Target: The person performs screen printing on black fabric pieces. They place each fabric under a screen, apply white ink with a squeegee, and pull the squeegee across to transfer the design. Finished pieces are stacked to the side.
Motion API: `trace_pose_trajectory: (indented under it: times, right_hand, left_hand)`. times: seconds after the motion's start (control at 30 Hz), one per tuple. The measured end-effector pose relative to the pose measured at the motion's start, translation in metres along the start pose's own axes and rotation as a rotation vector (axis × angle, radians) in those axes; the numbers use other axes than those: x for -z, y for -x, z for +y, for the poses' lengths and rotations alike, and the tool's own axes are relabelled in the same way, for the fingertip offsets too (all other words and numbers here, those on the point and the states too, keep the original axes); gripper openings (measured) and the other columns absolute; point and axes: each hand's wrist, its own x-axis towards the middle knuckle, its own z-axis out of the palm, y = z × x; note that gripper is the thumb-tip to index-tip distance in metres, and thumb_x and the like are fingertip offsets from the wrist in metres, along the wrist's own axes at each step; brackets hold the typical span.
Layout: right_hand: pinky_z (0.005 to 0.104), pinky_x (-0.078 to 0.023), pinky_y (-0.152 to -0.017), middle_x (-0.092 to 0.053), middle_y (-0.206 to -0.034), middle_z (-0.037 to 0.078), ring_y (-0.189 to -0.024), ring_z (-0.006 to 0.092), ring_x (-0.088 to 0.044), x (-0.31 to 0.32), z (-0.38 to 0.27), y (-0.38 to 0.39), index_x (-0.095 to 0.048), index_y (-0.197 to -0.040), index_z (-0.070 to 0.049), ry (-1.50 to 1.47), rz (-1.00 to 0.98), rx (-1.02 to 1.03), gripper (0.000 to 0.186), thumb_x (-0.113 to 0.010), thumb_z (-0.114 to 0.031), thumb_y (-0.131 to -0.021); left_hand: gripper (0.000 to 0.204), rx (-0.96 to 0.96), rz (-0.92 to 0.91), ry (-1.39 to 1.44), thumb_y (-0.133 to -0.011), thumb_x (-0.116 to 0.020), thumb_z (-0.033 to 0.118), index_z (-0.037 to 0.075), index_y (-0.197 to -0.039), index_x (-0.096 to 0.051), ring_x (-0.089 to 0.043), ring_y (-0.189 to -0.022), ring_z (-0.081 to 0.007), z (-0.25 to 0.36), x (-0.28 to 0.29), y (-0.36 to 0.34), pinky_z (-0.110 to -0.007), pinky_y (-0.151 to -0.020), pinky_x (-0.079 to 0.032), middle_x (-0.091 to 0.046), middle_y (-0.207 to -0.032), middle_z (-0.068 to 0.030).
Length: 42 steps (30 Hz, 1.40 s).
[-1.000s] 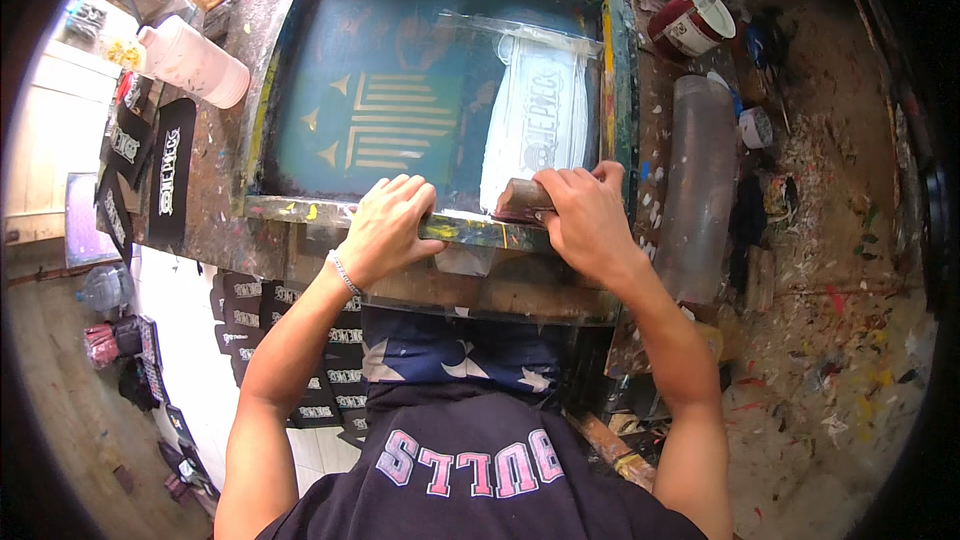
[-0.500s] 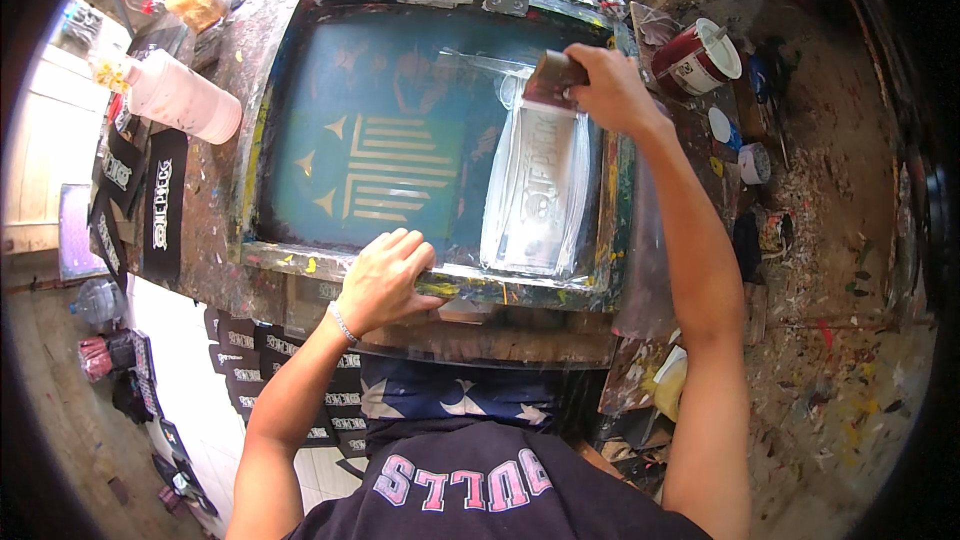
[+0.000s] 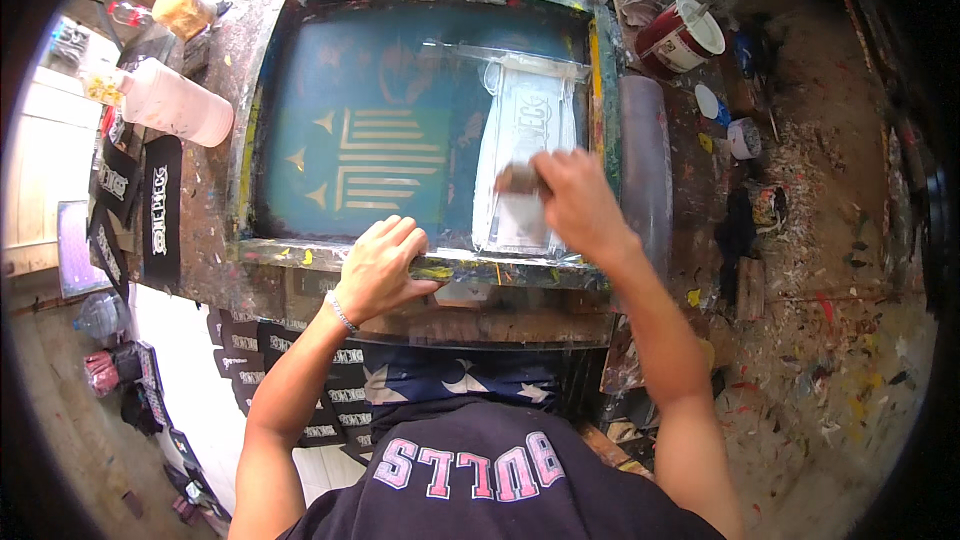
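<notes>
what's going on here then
A person is working at a framed screen. The right hand, blurred, grips a brown squeegee-like block over the smeared white ink on the screen's right side. The left hand rests on the near edge of the frame. Black pieces with white designs lie to the left, and a dark red tub stands beyond the frame on the right.

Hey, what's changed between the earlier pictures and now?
The right hand carried the squeegee away from the body to the far end of the white ink, then partway back toward the body. Nothing was let go. The left hand stayed on the near edge of the screen frame.
</notes>
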Motion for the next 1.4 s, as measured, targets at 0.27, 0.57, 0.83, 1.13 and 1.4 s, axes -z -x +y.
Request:
trace_pose_trajectory:
  times: [0.27, 0.57, 0.83, 1.13, 1.4]
  right_hand:
    - [0.0470, -0.045, -0.088, -0.063, -0.096, 0.015, -0.095, 0.0368, -0.057, -0.007, -0.042, 0.065, -0.061, -0.105, -0.004, 0.134, 0.038, 0.014, 0.029, -0.059, 0.005, -0.078]
    - [0.0454, -0.048, -0.082, -0.060, -0.094, 0.014, -0.091, 0.0331, -0.058, 0.037, -0.078, 0.068, -0.063, -0.112, -0.002, 0.248, 0.302, 0.124, 0.040, -0.071, -0.013, -0.074]
    - [0.0442, -0.050, -0.056, -0.060, -0.069, 0.010, -0.064, 0.0312, -0.063, 0.111, -0.074, 0.006, -0.061, -0.077, -0.008, 0.384, 0.661, 0.254, 0.059, -0.067, -0.065, -0.091]
    - [0.0468, -0.048, -0.061, -0.060, -0.064, 0.025, -0.056, 0.0383, -0.059, 0.203, -0.108, -0.055, -0.069, -0.075, 0.005, 0.298, 0.595, 0.109, 0.045, -0.070, -0.038, -0.088]
    - [0.0483, -0.050, -0.069, -0.064, -0.075, 0.030, -0.068, 0.0410, -0.065, 0.251, -0.083, -0.094, -0.070, -0.085, 0.008, 0.418, 0.498, 0.071, 0.046, -0.064, -0.036, -0.094]
  left_hand:
    - [0.044, -0.019, 0.099, -0.020, -0.069, -0.089, 0.028, 0.005, -0.090, -0.059, -0.057, -0.093, -0.0300, 0.010, -0.003, 0.007, -0.041, -0.086, -0.047, -0.056, -0.091, -0.0098]
    - [0.042, -0.029, 0.244, -0.056, -0.067, -0.092, 0.033, 0.002, -0.086, -0.070, -0.066, -0.087, -0.0318, 0.047, 0.073, -0.006, -0.042, -0.079, -0.054, -0.067, -0.088, -0.0126]
    - [0.042, -0.252, 0.901, -0.142, -0.075, -0.091, 0.028, 0.000, -0.100, -0.071, -0.067, -0.082, -0.0299, 0.094, 0.117, -0.033, -0.041, -0.071, -0.053, -0.070, -0.089, -0.0132]
    - [0.089, -0.083, 0.351, 0.290, -0.099, -0.064, 0.055, -0.012, -0.152, -0.038, -0.016, -0.155, -0.0537, 0.210, -0.143, -0.100, -0.053, -0.124, -0.027, -0.025, -0.160, -0.0426]
    - [0.071, -0.004, -0.092, 0.830, -0.101, -0.063, 0.047, -0.006, -0.148, -0.050, -0.032, -0.154, -0.0421, 0.183, -0.079, -0.106, -0.058, -0.124, -0.028, -0.038, -0.163, -0.0246]
